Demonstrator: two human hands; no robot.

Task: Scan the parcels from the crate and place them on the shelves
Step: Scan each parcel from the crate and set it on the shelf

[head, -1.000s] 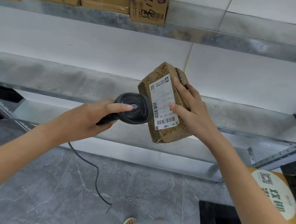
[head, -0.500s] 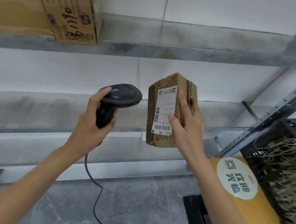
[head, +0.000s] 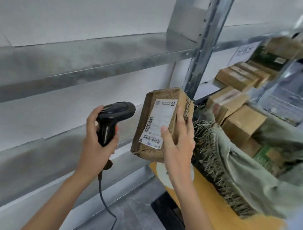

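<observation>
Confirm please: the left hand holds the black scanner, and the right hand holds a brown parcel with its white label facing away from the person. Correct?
Not quite. In the head view the white label faces the person. The rest holds: the left hand grips the scanner, the right hand holds the parcel.

Black scanner (head: 117,110), brown parcel (head: 162,120), white barcoded label (head: 158,124)

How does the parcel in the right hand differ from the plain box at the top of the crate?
The held parcel is gripped upright off any surface by the right hand; the plain box rests among other boxes in the cloth-lined crate. The held parcel shows a white label with barcodes facing the camera; the plain box shows bare faces. The held parcel's paper looks creased, while the plain box looks smooth and square. Both are brown cardboard colour.
</observation>
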